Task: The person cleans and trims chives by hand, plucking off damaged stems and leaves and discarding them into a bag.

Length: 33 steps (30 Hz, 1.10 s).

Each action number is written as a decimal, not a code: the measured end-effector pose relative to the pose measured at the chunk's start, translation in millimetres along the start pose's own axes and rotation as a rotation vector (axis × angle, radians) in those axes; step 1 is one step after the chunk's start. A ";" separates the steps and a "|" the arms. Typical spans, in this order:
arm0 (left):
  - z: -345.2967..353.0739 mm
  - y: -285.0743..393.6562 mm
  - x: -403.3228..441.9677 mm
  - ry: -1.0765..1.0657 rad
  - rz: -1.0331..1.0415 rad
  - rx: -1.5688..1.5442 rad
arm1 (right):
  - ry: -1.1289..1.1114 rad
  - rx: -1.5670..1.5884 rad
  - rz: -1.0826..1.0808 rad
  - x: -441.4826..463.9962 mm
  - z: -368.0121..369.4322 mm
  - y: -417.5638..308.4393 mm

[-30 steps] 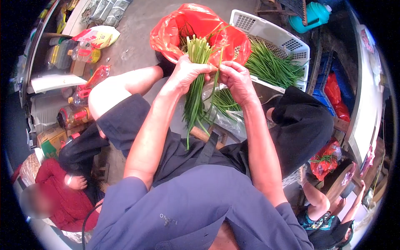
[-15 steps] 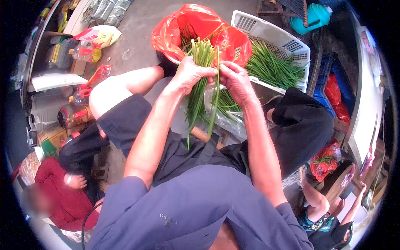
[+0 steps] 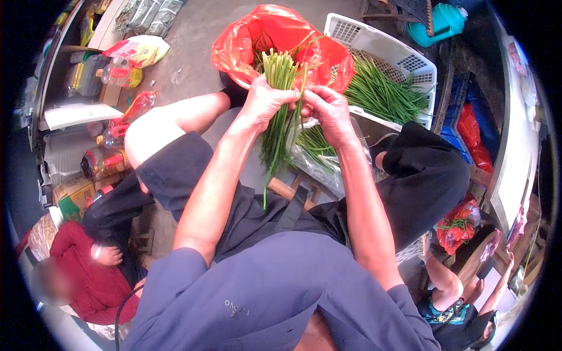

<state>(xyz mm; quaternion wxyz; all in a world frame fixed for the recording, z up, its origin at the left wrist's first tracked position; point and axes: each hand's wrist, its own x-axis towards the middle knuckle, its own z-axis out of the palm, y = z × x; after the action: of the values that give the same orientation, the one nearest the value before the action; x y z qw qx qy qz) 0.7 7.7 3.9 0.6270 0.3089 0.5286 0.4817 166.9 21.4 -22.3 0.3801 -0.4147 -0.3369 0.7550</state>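
My left hand is wrapped round a thick bunch of chives, pale cut ends up and green tips hanging over my lap. Close on its right, my right hand has thumb and fingers pinched on a thin chive stalk held upright against the bunch. Just beyond the hands stands a container lined with a red plastic bag, with some plant scraps inside. Beneath my right wrist, more chives lie on a clear plastic bag.
A white plastic basket at the back right holds loose chives. To its right are a teal jug and a blue crate. Bottles stand at left. A person in a red top sits lower left; another person is lower right.
The long stalk that hung apart from the bunch down toward my lap no longer hangs there. My right fingers have shifted slightly left, closer to the bunch. My left hand keeps its grip.
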 end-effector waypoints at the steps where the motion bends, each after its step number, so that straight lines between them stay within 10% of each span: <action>1: -0.6 -0.5 0.4 0.001 0.000 0.000 | -0.001 0.000 0.000 0.3 0.4 0.8; 24: -3.7 5.0 -4.4 -0.078 -0.059 0.078 | 0.159 -0.743 -0.372 4.2 -0.4 9.8; 33: -10.8 14.4 -14.4 -0.030 -0.057 0.041 | 0.215 -0.395 -0.287 23.0 2.0 -14.7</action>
<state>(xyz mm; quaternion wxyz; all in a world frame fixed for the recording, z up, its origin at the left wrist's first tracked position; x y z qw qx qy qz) -13.4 -2.1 19.4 0.6418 0.3136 0.5377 0.4479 161.1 47.7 -17.8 0.4286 -0.5069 -0.4906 0.5645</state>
